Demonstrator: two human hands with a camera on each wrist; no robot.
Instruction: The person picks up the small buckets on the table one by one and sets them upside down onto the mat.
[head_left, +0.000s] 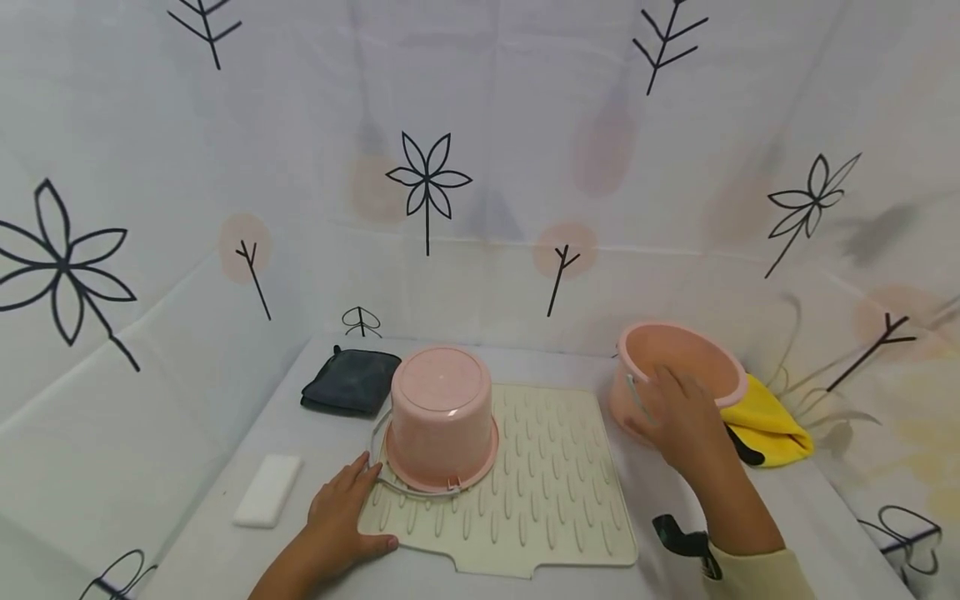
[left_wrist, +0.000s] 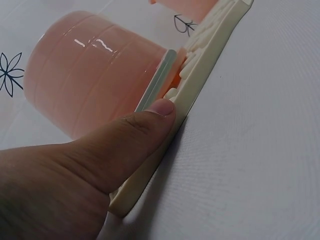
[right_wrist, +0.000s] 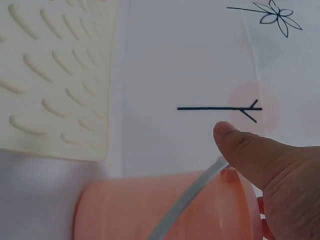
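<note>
A pink bucket [head_left: 442, 396] stands upside down on the left part of a cream ridged mat [head_left: 555, 467], its grey handle lying around the rim. My left hand [head_left: 341, 517] rests at the mat's front left corner, fingers along the left edge beside the handle. The thumb [left_wrist: 145, 125] lies against the mat's edge. At the back right a second pink bucket [head_left: 626, 400] stands upright. My right hand [head_left: 678, 417] is over its near rim, with the thumb [right_wrist: 245, 147] straight and apart from the rim. Its other fingers are mostly hidden in the right wrist view.
A dark zip pouch [head_left: 350, 382] lies behind the mat at left, and a white block [head_left: 268, 492] lies left of it. A folded yellow cloth [head_left: 768, 425] with black parts is right of the upright bucket. Patterned cloth walls [head_left: 487, 167] stand behind and at the sides.
</note>
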